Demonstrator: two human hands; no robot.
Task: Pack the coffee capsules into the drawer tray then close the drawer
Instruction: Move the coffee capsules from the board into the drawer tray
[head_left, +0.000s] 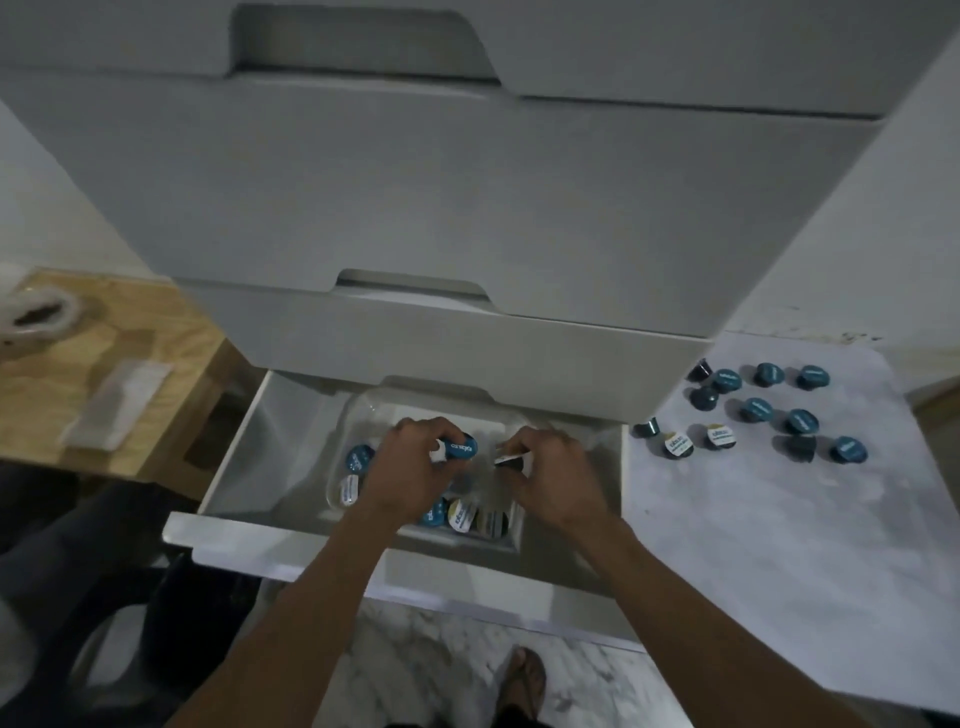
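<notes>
While both hands work inside the open drawer, the left hand is closed around a teal-lidded capsule, and the right hand pinches a dark capsule between its fingertips; a white edge on it suggests a pale lid, though the dim view leaves that uncertain. Both are held over the clear tray, which sits inside the drawer and already carries several capsules along its left and near sides. To the right, on the marbled counter, more than a dozen loose capsules lie scattered, well apart from the tray. Judging by this, the packing step is under way and far from finished, and the drawer cannot be shut yet. The next move calls for setting these two into free spots in the tray, lids up like their neighbours, then reaching right for more. On the left stands a wooden table.
</notes>
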